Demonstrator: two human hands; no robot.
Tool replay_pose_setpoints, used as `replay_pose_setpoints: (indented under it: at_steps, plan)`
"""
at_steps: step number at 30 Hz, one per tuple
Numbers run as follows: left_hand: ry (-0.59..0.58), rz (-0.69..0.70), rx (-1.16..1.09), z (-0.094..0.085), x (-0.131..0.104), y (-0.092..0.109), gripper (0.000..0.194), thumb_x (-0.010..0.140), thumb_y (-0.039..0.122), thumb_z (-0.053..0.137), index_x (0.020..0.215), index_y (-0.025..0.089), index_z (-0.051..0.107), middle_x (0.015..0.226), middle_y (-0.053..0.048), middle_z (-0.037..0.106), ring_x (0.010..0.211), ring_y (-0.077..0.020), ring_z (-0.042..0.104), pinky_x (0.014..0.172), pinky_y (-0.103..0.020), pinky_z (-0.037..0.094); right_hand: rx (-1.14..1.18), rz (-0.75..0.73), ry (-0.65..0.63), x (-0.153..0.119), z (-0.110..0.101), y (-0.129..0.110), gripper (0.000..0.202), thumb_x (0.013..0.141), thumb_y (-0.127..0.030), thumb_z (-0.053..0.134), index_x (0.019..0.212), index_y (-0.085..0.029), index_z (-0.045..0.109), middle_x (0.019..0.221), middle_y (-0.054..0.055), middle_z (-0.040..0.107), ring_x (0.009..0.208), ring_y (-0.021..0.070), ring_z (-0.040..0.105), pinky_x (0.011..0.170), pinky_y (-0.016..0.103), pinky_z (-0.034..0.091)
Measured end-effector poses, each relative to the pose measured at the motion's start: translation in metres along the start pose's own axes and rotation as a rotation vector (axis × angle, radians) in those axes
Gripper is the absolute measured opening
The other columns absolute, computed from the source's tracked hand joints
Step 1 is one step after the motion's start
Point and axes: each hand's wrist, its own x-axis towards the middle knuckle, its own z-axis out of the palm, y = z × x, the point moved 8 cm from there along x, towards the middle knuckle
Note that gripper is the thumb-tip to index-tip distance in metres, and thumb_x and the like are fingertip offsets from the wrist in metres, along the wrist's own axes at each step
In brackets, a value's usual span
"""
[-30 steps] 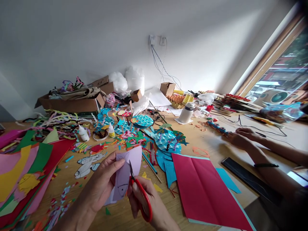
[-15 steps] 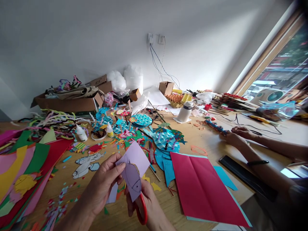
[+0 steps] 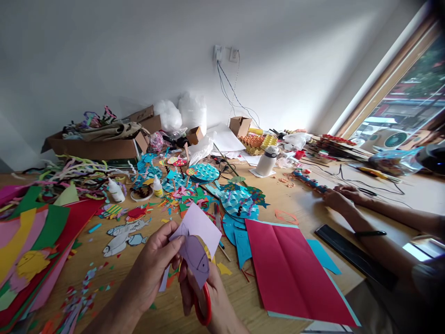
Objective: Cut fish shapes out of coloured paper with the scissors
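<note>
My left hand pinches the upper left of a sheet of purple paper, thumb on top. A fish outline with an eye is drawn on the sheet, and part of its upper edge is cut. My right hand grips a pair of red-handled scissors just below the paper; the blades are hidden behind it. White paper fish lie on the table to the left of my hands. Small colored paper scraps are scattered around them.
Red paper lies to the right, beside a long black case. A co-worker's hands touch a blue and red strip. Glue bottles, woven blue paper fish, a white bottle and colored sheets stand or lie around.
The purple paper has turned slightly, its drawn fish swinging a little to the right. Both hands keep their grips. At the far right edge, a dark shape has come into view.
</note>
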Motion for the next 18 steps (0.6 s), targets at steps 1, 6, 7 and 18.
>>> replay_pose_setpoints:
  at_steps: [1,6,7,18]
  plan:
    - [-0.013,0.005,0.002,0.0012,0.0001,0.0005,0.015,0.069,0.028,0.062,0.066,0.018,0.051,0.049,0.008,0.045,0.043,-0.0046,0.035,0.04,-0.014,0.032,-0.003,-0.005,-0.005,-0.0003,0.0003,-0.0006,0.041,0.086,-0.053,0.042,0.08,-0.014,0.054,0.04,-0.008,0.039,0.033,0.0046,0.032,0.036,0.015,0.025]
    - [-0.05,0.023,0.013,0.0024,0.0018,0.0011,0.017,0.071,0.028,0.062,0.063,0.018,0.051,0.051,0.008,0.043,0.044,-0.0053,0.032,0.04,-0.015,0.032,0.006,-0.029,-0.017,0.0002,0.0011,-0.0046,0.04,0.087,-0.052,0.041,0.078,-0.015,0.054,0.04,-0.008,0.038,0.034,0.0048,0.031,0.037,0.016,0.025]
    - [-0.06,0.024,0.018,0.0028,0.0021,0.0009,0.017,0.071,0.029,0.062,0.064,0.018,0.051,0.051,0.008,0.043,0.045,-0.0055,0.032,0.04,-0.015,0.032,0.002,-0.024,-0.011,0.0005,0.0007,-0.0043,0.041,0.086,-0.053,0.042,0.077,-0.015,0.054,0.04,-0.008,0.038,0.034,0.0049,0.03,0.037,0.016,0.025]
    - [-0.06,0.071,0.114,0.0005,0.0018,0.0004,0.017,0.077,0.029,0.055,0.065,0.019,0.047,0.052,0.008,0.042,0.045,-0.0063,0.035,0.042,-0.015,0.033,-0.026,0.013,0.024,-0.0007,-0.0028,-0.0034,0.047,0.08,-0.061,0.044,0.073,-0.015,0.052,0.043,-0.008,0.036,0.035,0.0047,0.032,0.037,0.015,0.028]
